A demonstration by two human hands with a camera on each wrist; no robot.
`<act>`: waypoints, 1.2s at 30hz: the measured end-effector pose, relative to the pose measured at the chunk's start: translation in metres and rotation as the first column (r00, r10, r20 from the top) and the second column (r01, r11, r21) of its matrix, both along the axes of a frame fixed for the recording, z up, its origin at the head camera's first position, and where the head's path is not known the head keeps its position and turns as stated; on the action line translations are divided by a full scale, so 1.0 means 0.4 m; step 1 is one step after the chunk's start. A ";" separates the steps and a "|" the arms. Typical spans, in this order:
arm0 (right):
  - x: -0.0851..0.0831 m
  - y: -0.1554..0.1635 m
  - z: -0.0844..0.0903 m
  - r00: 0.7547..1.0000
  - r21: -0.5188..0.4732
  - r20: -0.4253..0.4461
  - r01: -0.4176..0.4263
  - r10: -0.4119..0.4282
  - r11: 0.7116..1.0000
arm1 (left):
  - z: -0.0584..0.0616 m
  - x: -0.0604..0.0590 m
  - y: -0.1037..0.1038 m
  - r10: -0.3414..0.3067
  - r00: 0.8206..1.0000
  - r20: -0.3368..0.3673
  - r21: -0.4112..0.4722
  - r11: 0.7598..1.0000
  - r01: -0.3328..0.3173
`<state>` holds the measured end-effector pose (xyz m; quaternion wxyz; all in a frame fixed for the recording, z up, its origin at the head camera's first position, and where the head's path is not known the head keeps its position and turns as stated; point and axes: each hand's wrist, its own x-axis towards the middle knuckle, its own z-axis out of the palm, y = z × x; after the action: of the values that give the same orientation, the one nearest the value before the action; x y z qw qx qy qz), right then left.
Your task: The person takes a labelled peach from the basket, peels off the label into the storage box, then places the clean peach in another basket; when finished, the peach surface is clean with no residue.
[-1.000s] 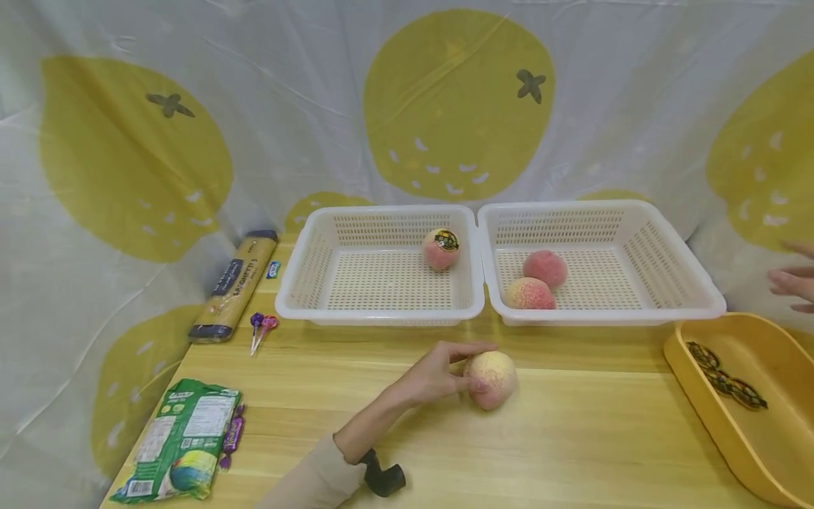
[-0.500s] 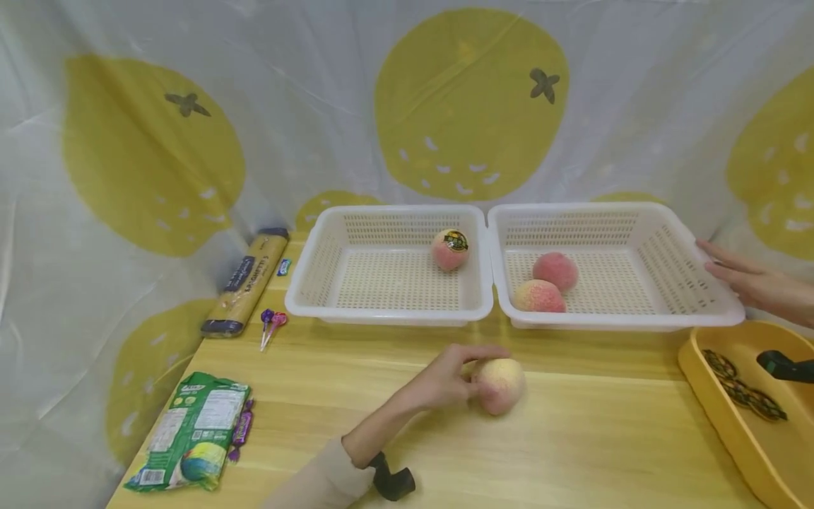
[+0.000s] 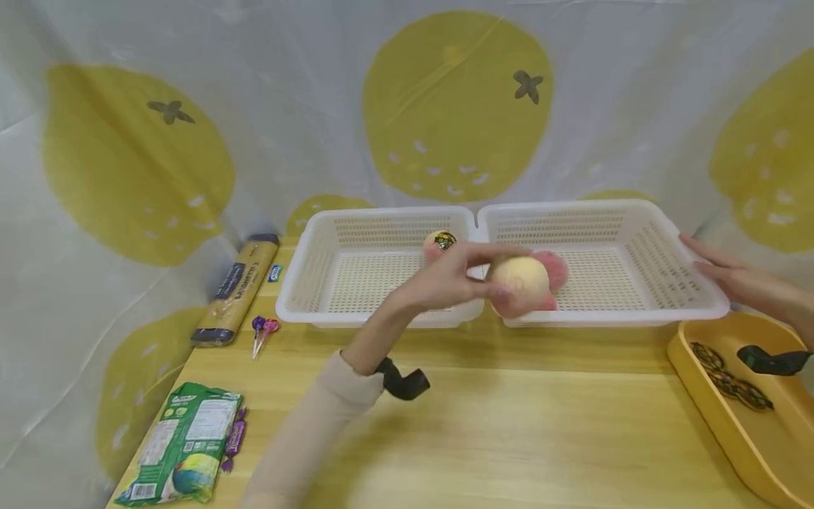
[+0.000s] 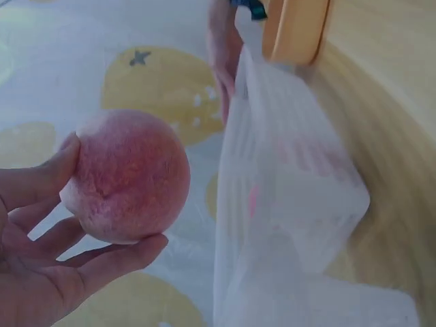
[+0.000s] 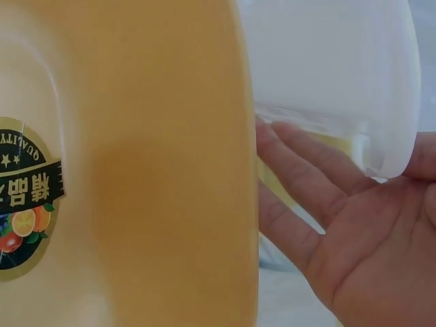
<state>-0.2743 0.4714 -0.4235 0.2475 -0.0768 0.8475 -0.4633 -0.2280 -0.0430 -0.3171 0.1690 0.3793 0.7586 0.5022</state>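
Gripping the peach (image 3: 520, 285) between curled fingers and thumb, the left hand (image 3: 449, 281) has lifted it off the table (image 3: 509, 424) to the near rim of the right basket (image 3: 610, 314), whose far corner the right hand (image 3: 738, 283) now touches with straight fingers.

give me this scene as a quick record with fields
left hand: left hand holds a peach in the air, in front of the baskets
right hand: right hand rests open on the right basket
left basket: left basket holds one stickered peach
yellow tray: yellow tray holds stickers
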 end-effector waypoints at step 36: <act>0.001 -0.009 0.011 1.000 0.119 -0.014 -0.025 0.027 0.993 | -0.144 -0.280 0.261 0.310 0.947 0.088 -0.492 0.840 -0.229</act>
<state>-0.2739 0.4679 -0.4191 0.2512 -0.0766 0.8742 -0.4084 -0.3399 0.0613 -0.3749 0.2462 0.1727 0.8876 0.3488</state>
